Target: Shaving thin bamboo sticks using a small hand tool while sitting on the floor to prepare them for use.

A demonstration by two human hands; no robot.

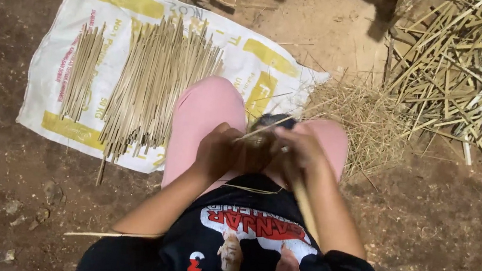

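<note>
Splitting a thin bamboo strip over my knees, seated on bare earth.

Ahead of me lies the white and yellow sack [146, 10] spread on the ground, bearing a large fan of finished splints [156, 83] and a smaller bundle [82, 72] beside it; to my right sit a heap of rough offcuts [467, 64] and a pile of fine shavings [364, 116]. My left hand [218, 151] is closed around the strip [263, 129], and my right hand [299, 151] is closed on a wooden handle [305, 206]; its working end is hidden. I judge steady, even pressure keeps the split straight.
</note>
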